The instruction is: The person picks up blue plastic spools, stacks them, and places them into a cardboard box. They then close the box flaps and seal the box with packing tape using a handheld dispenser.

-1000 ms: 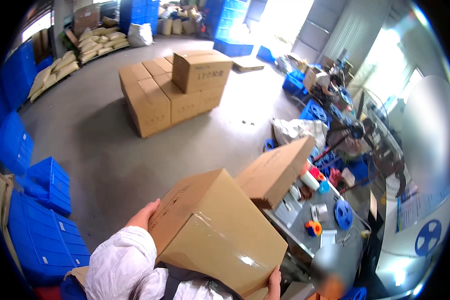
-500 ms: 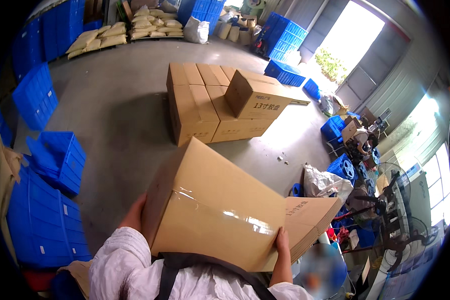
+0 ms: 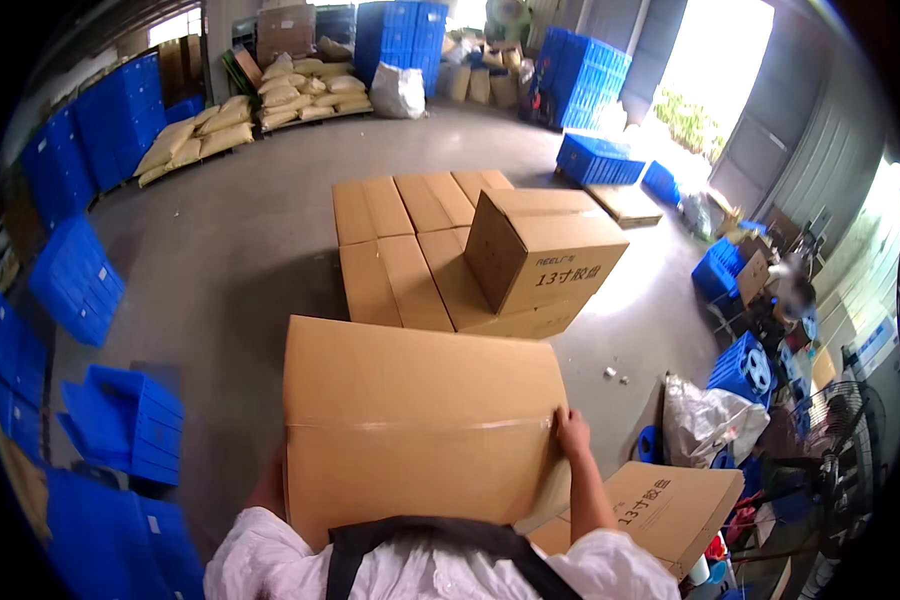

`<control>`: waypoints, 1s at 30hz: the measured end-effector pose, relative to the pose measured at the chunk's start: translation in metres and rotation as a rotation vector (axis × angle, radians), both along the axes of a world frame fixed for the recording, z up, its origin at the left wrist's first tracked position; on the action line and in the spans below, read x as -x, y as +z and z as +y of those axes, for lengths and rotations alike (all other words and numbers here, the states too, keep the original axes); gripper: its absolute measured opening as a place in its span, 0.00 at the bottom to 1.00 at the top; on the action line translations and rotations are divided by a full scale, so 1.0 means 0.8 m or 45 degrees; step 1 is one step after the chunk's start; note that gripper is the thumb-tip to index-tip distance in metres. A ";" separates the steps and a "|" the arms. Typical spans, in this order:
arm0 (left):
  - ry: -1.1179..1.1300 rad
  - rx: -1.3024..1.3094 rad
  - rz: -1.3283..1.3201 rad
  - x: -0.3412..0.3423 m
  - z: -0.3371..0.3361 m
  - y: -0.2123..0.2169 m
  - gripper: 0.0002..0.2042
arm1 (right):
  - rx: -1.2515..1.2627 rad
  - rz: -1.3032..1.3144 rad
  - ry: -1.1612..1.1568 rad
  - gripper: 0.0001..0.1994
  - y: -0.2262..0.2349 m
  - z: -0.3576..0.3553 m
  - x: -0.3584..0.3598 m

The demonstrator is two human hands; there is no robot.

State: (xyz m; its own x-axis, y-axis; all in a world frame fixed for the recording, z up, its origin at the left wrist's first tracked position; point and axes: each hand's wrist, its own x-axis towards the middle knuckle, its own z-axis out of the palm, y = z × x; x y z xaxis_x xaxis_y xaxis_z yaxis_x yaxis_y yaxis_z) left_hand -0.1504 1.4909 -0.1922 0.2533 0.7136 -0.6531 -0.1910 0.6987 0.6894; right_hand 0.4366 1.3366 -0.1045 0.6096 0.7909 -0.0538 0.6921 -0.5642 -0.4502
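A large brown cardboard box [image 3: 425,390], taped along its seam, is held in front of my body with the taped face toward me. My right hand [image 3: 573,432] grips its right edge, fingers bent against the side. On the other side, my left hand [image 3: 270,487] presses the lower left side, its fingers mostly hidden by the box. Just beyond, several closed cardboard boxes [image 3: 390,275] stand packed together in a block. One more printed box [image 3: 560,245] sits on top of that block at its right.
Flat folded cardboard [image 3: 670,505] lies stacked by my right arm. Near it are a white sack [image 3: 712,420] and a black fan [image 3: 850,440]. Blue crates [image 3: 135,425] line the left side. Filled sacks [image 3: 310,90] are piled on pallets at the back.
The held box has swung from a tilt to nearly level and is squarer to the stacked boxes. My right hand has risen along its edge. The view has shifted, bringing the stack lower.
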 end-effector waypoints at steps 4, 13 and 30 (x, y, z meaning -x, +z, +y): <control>0.103 0.021 -0.010 -0.040 0.081 0.031 0.27 | 0.023 0.172 -0.066 0.31 0.073 0.178 -0.028; 0.199 -0.005 -0.133 -0.136 0.309 0.021 0.28 | -0.090 0.115 0.037 0.31 0.130 0.503 -0.072; 0.284 0.077 -0.339 -0.206 0.502 0.038 0.28 | 0.248 -0.455 0.324 0.32 0.013 0.650 -0.070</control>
State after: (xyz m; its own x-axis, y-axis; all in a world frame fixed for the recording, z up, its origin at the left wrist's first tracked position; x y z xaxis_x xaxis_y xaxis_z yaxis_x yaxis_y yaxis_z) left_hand 0.0145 1.8925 -0.1622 0.2627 0.7325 -0.6280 -0.5107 0.6578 0.5536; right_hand 0.4924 1.8566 -0.0942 0.4053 0.9134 -0.0377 0.9114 -0.4069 -0.0615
